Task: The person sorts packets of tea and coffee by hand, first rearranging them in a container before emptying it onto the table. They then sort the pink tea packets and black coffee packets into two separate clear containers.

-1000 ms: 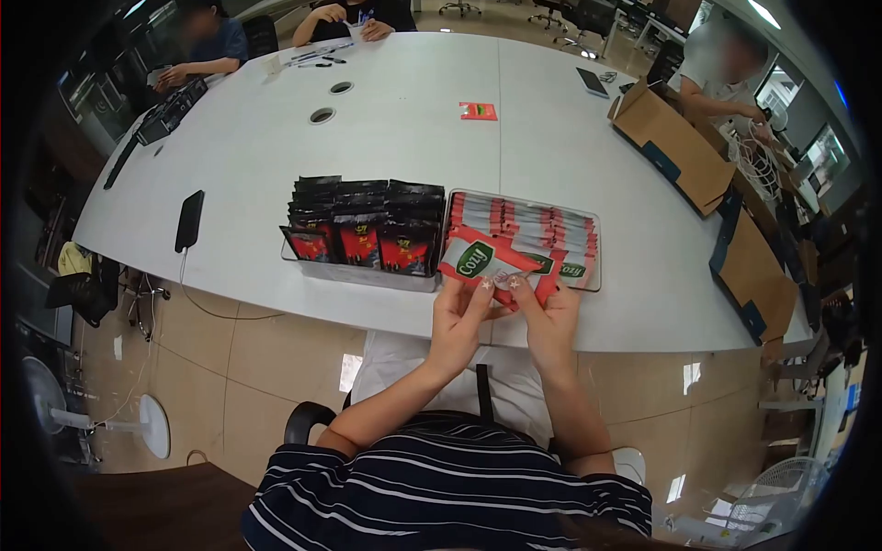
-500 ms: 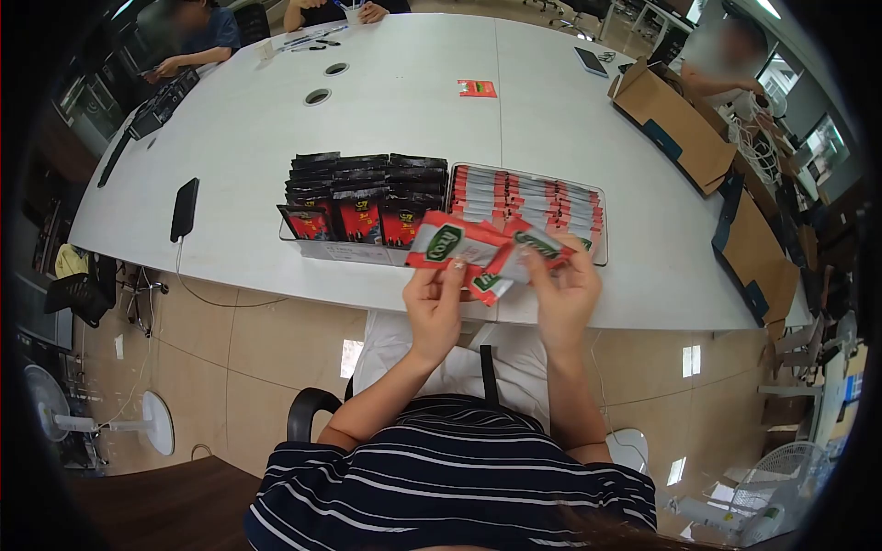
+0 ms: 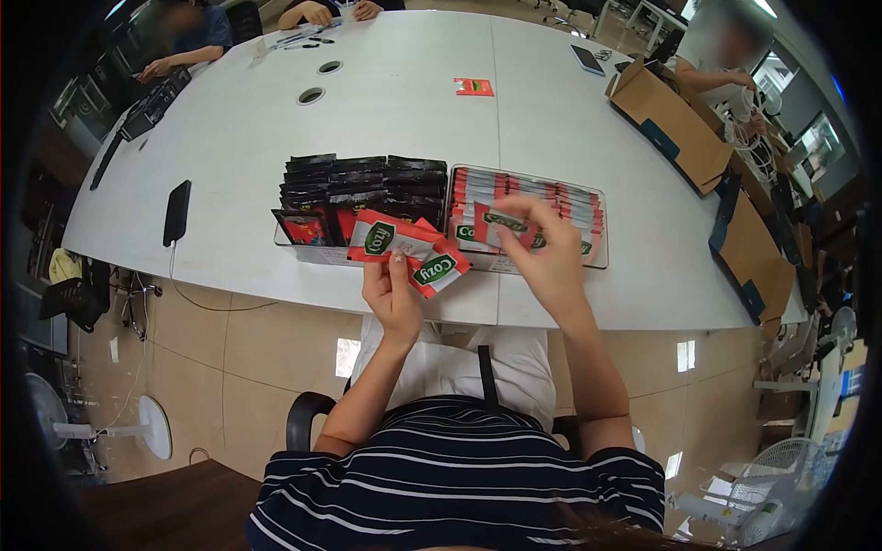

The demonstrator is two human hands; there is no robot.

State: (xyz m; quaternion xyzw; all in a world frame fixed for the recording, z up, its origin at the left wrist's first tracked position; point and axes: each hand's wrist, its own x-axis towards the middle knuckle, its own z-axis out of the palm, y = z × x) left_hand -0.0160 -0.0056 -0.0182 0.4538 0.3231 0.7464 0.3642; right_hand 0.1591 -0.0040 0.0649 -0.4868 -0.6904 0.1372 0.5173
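My left hand [image 3: 395,296] pinches a few red-and-white Cozy sachets [image 3: 378,239], fanned out in front of the black sachets. Between the thumb and fingers of my right hand [image 3: 549,262] is a single red-and-white sachet [image 3: 499,223], held over the near end of the right-hand tray. That clear tray [image 3: 602,261] holds rows of matching sachets [image 3: 570,200] standing on edge. To its left, a second clear container [image 3: 317,253] is packed with black-and-red sachets [image 3: 363,174], partly hidden by what my left hand holds.
One red sachet [image 3: 474,87] lies farther back on the white table [image 3: 395,119]. A black phone [image 3: 178,211] with a cable is at left, another phone [image 3: 588,61] at back right. Open cardboard boxes [image 3: 675,129] line the right edge. Other people sit around the far side.
My hands have moved apart. The left has shifted left with its sachets; the right has drawn one sachet away from them and turned over the right-hand tray.
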